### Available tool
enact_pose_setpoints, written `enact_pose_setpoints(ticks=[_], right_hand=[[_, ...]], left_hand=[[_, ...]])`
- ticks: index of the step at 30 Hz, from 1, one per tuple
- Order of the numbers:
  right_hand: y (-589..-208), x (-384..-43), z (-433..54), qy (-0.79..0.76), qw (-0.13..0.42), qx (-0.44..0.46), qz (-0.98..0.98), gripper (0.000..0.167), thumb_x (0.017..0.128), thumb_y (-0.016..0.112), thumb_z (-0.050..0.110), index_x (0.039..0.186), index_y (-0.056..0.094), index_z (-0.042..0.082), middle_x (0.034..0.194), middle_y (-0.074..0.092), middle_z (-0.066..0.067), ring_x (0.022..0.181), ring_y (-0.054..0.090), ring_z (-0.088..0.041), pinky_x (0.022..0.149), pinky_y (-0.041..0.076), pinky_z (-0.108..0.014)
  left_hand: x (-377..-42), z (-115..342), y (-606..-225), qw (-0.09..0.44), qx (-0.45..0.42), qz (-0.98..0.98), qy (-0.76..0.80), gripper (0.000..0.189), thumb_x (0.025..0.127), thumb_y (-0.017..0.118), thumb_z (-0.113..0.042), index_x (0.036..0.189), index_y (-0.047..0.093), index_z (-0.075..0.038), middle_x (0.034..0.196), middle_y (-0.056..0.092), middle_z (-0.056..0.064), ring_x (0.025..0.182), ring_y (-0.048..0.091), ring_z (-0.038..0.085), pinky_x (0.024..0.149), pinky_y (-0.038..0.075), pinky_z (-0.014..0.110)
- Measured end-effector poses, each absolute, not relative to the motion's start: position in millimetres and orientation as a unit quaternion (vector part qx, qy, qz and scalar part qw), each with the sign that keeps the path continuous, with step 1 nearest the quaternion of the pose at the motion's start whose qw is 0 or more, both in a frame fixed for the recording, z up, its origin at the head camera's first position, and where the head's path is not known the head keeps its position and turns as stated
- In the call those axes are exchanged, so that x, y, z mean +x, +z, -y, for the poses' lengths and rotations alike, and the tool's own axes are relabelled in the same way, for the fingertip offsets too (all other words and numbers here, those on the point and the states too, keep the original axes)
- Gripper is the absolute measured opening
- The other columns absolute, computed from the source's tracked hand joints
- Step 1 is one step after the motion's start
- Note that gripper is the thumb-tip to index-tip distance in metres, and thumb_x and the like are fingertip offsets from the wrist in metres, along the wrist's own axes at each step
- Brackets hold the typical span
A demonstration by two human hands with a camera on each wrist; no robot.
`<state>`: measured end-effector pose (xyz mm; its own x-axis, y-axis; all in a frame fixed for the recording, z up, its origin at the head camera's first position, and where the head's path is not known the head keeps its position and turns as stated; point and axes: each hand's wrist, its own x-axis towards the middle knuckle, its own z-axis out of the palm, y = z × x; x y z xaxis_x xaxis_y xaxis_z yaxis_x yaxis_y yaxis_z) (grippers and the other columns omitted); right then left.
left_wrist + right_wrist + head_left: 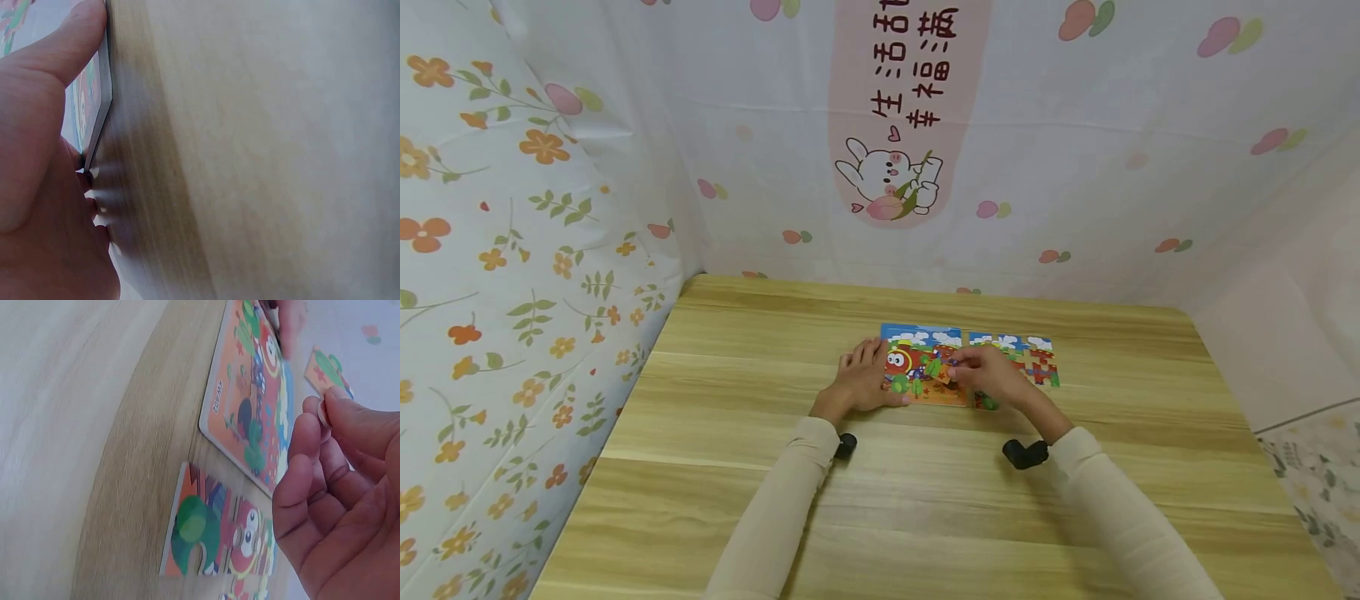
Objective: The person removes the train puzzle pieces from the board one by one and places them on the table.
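Observation:
A colourful jigsaw board [921, 397] lies flat on the wooden table, printed with a big-eyed red cartoon figure under a blue sky. Along its left side rests my left hand [859, 385], thumb at the front edge. In the left wrist view that thumb lies on the board's edge [105, 87], with the other fingers partly hidden beside the corner. My right hand [996, 375] pinches a puzzle piece [329, 370] between thumb and fingers, raised above the board's right part. The piece shows green and orange. Partly joined puzzle pieces [197, 525] lie right of the board, some covered by the right hand.
The wooden table [925, 500] reaches back to a white printed cloth [760, 183] hanging behind it. Flowered cloth [535, 333] hangs at the left. Black wrist devices [1025, 454] sit at both wrists.

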<state>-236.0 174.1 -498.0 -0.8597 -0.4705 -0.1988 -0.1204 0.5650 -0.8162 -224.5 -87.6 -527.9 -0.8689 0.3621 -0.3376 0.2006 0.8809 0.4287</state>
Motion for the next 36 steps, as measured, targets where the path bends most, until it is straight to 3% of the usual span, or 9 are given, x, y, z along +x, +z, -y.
enact_pose_setpoints(ticks=[5,9,12,26,36], right_hand=[[-497,-238,-186,-0.445,0.216,-0.163,-0.854,0.027,0.101,0.057,0.013,0.122,0.064,-0.004,0.086,0.063,-0.020,0.062,0.048,-0.018,0.059,0.044,-0.031],[-497,-237,-201,-0.426,0.209,-0.141,-0.869,0.038,0.100,0.059,0.013,0.131,0.058,-0.009,0.098,0.070,-0.016,0.076,0.064,-0.023,0.064,0.050,-0.031],[-496,-236,-213,-0.415,0.209,-0.128,-0.876,0.038,0.099,0.061,0.013,0.129,0.059,-0.009,0.098,0.071,-0.013,0.080,0.065,-0.024,0.065,0.050,-0.031],[-496,-232,-264,-0.353,0.188,-0.107,-0.910,0.022,0.093,0.071,0.018,0.099,0.064,-0.003,0.083,0.062,-0.005,0.069,0.049,-0.014,0.059,0.043,-0.025],[-499,-231,-289,-0.347,0.189,-0.098,-0.913,0.021,0.093,0.071,0.019,0.091,0.065,0.000,0.079,0.058,-0.003,0.067,0.046,-0.012,0.058,0.039,-0.026]], left_hand=[[-224,88,-530,0.209,0.150,-0.947,0.195,0.111,0.086,0.061,-0.067,0.161,-0.001,-0.013,0.168,-0.001,0.009,0.154,-0.002,0.028,0.119,0.009,0.051],[-226,87,-533,0.210,0.149,-0.947,0.191,0.113,0.085,0.062,-0.069,0.161,-0.002,-0.015,0.168,-0.002,0.008,0.154,-0.003,0.027,0.119,0.009,0.050],[-226,87,-533,0.211,0.148,-0.947,0.191,0.113,0.085,0.062,-0.068,0.161,-0.002,-0.015,0.168,-0.002,0.008,0.154,-0.003,0.027,0.119,0.009,0.051],[-228,88,-536,0.208,0.152,-0.949,0.182,0.113,0.086,0.060,-0.069,0.161,-0.003,-0.014,0.168,-0.001,0.007,0.154,-0.003,0.026,0.119,0.010,0.050],[-228,88,-533,0.212,0.150,-0.949,0.178,0.113,0.086,0.058,-0.071,0.161,-0.003,-0.014,0.168,-0.002,0.007,0.154,-0.004,0.026,0.119,0.010,0.051]])
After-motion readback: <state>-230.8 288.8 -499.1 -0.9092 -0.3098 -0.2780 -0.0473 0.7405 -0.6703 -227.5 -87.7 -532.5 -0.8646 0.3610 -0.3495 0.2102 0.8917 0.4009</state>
